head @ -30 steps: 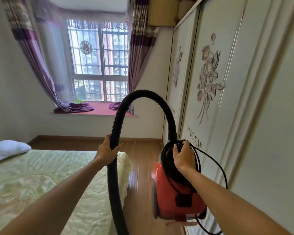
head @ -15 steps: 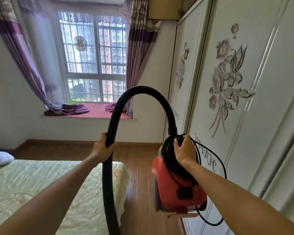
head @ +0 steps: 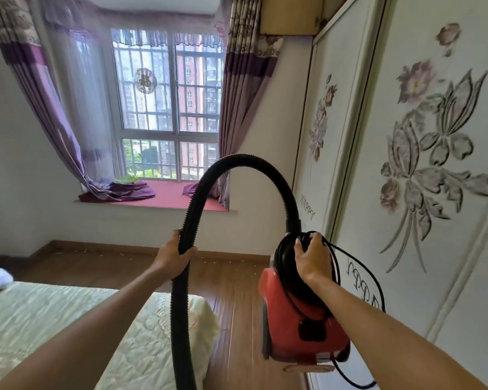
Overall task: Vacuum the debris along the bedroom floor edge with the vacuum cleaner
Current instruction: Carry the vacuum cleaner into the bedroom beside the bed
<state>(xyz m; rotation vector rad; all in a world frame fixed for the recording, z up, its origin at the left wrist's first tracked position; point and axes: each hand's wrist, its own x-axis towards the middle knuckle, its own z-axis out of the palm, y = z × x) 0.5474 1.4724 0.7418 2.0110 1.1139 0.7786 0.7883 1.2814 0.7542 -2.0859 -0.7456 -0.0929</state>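
Note:
A red vacuum cleaner hangs in the air above the wooden floor, carried by its black top handle, which my right hand grips together with loops of black cord. Its black ribbed hose arches up from the body and drops down at the left, where my left hand grips it. The hose end runs out of the bottom of the view. Small pale specks of debris lie scattered on the floor along the brown skirting board below the window.
A bed with a pale green quilt fills the lower left. A white wardrobe with flower patterns lines the right side. A narrow strip of wooden floor runs between them toward the window wall.
The view has advanced toward the window and tilted up a little. Both hands keep the same hold, and the vacuum cleaner has travelled forward with them.

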